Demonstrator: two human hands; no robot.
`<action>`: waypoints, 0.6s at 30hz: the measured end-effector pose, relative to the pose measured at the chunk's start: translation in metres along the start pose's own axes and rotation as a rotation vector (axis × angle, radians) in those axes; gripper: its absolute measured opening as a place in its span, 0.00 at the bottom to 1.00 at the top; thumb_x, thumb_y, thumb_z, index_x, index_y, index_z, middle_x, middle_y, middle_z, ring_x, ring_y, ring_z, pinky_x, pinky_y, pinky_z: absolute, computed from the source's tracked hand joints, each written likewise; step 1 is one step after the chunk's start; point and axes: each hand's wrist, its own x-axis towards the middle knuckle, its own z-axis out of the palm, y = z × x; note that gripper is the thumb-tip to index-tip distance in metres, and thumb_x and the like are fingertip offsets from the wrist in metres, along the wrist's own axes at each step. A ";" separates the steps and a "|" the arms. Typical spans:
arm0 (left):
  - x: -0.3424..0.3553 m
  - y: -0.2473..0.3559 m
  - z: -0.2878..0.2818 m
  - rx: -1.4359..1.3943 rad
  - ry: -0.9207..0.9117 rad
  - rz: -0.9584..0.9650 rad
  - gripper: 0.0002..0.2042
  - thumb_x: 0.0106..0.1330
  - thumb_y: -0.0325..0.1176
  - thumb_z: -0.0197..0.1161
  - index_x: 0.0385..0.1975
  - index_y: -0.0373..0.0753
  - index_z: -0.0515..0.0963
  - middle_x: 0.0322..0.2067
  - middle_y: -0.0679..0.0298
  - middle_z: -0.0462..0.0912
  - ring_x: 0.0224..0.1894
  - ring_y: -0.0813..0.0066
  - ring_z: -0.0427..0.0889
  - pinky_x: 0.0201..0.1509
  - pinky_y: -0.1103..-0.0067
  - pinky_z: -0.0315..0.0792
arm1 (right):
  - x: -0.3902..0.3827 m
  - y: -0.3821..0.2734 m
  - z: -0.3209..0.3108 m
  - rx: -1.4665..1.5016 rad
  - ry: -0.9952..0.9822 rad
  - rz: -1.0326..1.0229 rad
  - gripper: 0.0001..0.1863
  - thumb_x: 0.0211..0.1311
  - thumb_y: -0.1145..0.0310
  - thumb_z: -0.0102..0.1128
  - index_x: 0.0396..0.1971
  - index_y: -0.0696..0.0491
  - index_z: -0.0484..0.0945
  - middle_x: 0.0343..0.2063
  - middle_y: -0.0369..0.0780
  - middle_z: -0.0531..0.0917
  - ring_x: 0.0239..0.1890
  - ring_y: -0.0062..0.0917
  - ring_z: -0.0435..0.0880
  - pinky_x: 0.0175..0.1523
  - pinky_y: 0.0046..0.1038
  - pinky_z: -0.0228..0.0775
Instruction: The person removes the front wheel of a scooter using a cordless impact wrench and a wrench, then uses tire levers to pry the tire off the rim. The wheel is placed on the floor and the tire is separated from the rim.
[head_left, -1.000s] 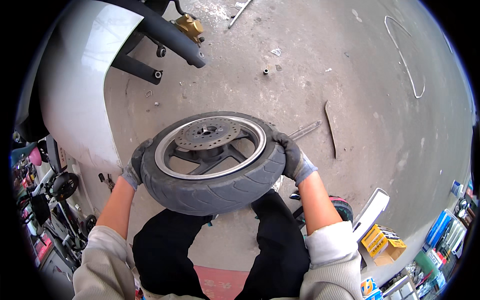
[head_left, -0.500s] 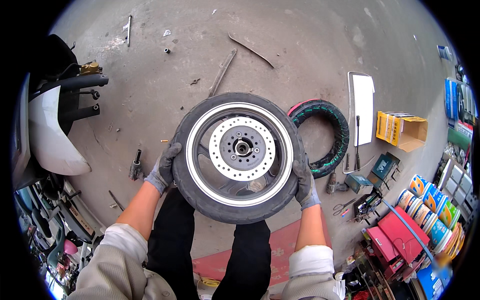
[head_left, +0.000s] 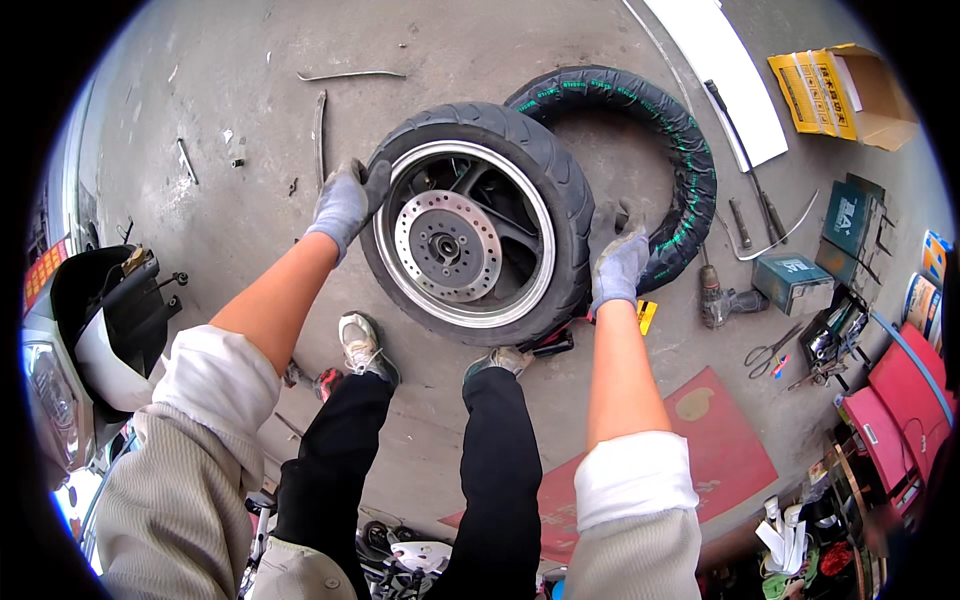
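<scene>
The wheel stands tilted in front of the person's feet, its disc facing the person, and it overlaps the near side of the wrapped tyre in this view. The left hand grasps the wheel at its upper left edge; the right hand is at the other side, its dark fingers bent close to the tread, and whether they press on it or hang loose I cannot tell. The likeliest trouble is a lopsided hold: with weight on the left hand alone, the wheel could swing or topple toward the wrapped tyre. The right fingers lie between the two, so a sudden lean that way might pinch them. A slip toward the person would threaten the left shoe and the right shoe, both just beside the wheel's lower edge. Falling face down, the disc might be scratched or knocked out of true by the hard floor. A roll leftward could catch the bar, which lies near the left hand and might tip the wheel.
</scene>
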 end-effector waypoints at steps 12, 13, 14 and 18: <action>0.094 0.103 0.009 0.101 -0.102 0.852 0.23 0.73 0.52 0.44 0.38 0.36 0.75 0.36 0.47 0.76 0.42 0.46 0.74 0.49 0.63 0.67 | -0.104 0.061 0.059 -0.232 0.507 0.172 0.31 0.76 0.48 0.40 0.37 0.67 0.74 0.36 0.59 0.78 0.40 0.54 0.75 0.47 0.43 0.67; 0.097 0.101 0.012 0.115 -0.086 0.865 0.22 0.73 0.51 0.44 0.39 0.37 0.76 0.37 0.46 0.78 0.43 0.44 0.76 0.49 0.62 0.69 | -0.104 0.060 0.058 -0.211 0.495 0.185 0.30 0.76 0.49 0.39 0.36 0.66 0.74 0.36 0.60 0.78 0.39 0.55 0.75 0.47 0.44 0.66; 0.098 0.097 0.015 0.128 -0.068 0.876 0.22 0.72 0.50 0.45 0.39 0.37 0.77 0.38 0.45 0.79 0.45 0.43 0.77 0.48 0.61 0.70 | -0.105 0.060 0.058 -0.207 0.488 0.180 0.30 0.76 0.50 0.38 0.34 0.66 0.73 0.34 0.59 0.78 0.38 0.55 0.74 0.45 0.45 0.65; 0.105 0.100 0.035 0.005 0.026 0.943 0.20 0.72 0.47 0.47 0.38 0.37 0.78 0.36 0.45 0.80 0.42 0.43 0.79 0.47 0.61 0.72 | -0.097 0.072 0.055 -0.136 0.467 0.219 0.30 0.76 0.49 0.37 0.30 0.64 0.71 0.30 0.57 0.75 0.35 0.53 0.73 0.43 0.47 0.64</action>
